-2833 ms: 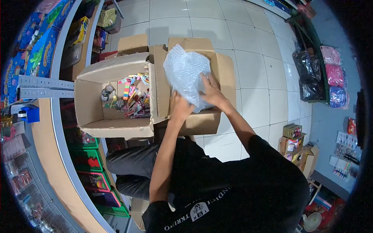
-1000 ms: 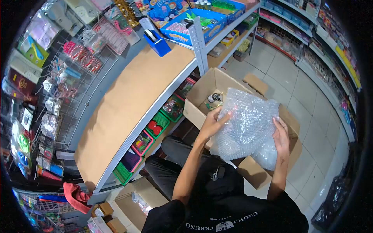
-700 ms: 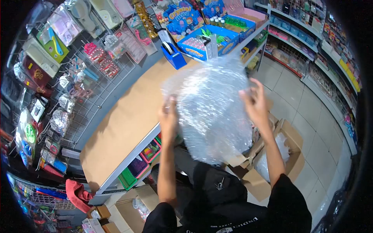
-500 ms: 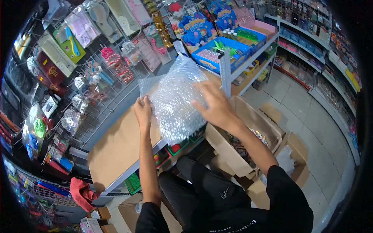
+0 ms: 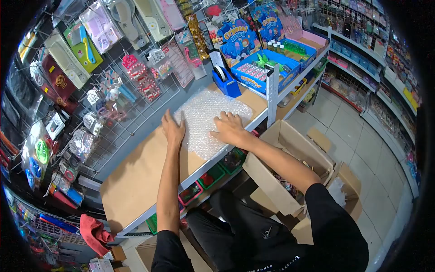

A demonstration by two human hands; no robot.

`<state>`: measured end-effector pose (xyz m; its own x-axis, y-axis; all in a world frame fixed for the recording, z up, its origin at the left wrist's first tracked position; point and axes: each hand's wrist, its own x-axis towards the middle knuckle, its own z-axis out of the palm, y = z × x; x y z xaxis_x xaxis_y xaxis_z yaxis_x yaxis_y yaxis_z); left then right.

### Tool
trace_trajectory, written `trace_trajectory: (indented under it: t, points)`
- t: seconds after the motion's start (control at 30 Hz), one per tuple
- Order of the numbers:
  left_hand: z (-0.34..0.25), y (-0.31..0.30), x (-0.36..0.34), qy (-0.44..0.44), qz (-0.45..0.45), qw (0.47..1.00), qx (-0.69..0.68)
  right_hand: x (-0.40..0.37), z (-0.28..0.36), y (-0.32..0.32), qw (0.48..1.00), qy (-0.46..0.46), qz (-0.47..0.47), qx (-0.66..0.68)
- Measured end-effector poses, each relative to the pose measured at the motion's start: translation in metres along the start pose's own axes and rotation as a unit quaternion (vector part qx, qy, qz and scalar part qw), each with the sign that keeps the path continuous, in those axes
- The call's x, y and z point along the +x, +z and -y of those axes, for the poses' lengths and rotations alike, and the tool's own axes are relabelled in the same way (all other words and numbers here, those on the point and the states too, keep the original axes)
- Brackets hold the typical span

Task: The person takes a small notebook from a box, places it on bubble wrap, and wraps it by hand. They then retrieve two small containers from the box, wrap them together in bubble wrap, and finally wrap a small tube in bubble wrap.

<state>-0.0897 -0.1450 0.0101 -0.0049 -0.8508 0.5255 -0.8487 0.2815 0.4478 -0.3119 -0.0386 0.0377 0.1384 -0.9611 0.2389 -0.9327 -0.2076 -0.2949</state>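
Note:
A sheet of clear bubble wrap (image 5: 201, 111) lies spread on the brown shelf board (image 5: 131, 181). My left hand (image 5: 173, 130) rests at its left edge, thumb and fingers apart. On the right part of the wrap, my right hand (image 5: 232, 129) presses down with its fingers spread and slightly bent. Just beyond the wrap stands a blue tape dispenser (image 5: 229, 86) with a roll of tape in it.
Packaged goods hang on a wire grid (image 5: 113, 131) behind the board. Crystal Mud display boxes (image 5: 253, 79) stand to the right, beside a metal post (image 5: 273, 95). Below are an open cardboard box (image 5: 272, 181) and green baskets (image 5: 213, 177). A red cloth (image 5: 95, 233) hangs at the left.
The bubble wrap was raised and bunched; now it lies flat on the board. My right hand has come down onto it, and the tape dispenser behind it shows.

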Motion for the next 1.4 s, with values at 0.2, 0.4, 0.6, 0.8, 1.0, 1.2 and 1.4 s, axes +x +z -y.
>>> trace_trajectory:
  t: [0.2,0.4,0.6,0.8,1.0,1.2,1.4]
  points:
    - [0.016,0.036,0.035,0.090,0.148,0.980,0.101,0.033,-0.024,0.018,0.977,-0.110,-0.179,0.024]
    - [-0.046,0.017,0.037,0.157,0.138,0.968,0.143,0.069,-0.067,0.015,0.984,-0.068,-0.164,-0.018]
    - [-0.075,0.053,0.017,0.156,0.262,0.949,0.079,0.069,-0.069,0.009,0.965,-0.052,-0.251,-0.061]
    - [-0.081,0.064,0.025,0.165,0.257,0.949,0.076,0.086,-0.092,-0.015,0.973,0.083,-0.200,0.078]
    - [-0.081,0.063,0.022,0.159,0.273,0.944,0.090,0.096,-0.108,-0.004,0.955,0.078,-0.241,0.151]
    - [-0.091,0.056,0.015,0.165,0.263,0.946,0.095,0.097,-0.118,-0.012,0.946,0.113,-0.247,0.179]
    - [-0.081,0.073,0.021,0.204,0.262,0.937,0.106,0.087,-0.112,-0.009,0.950,0.107,-0.243,0.164]
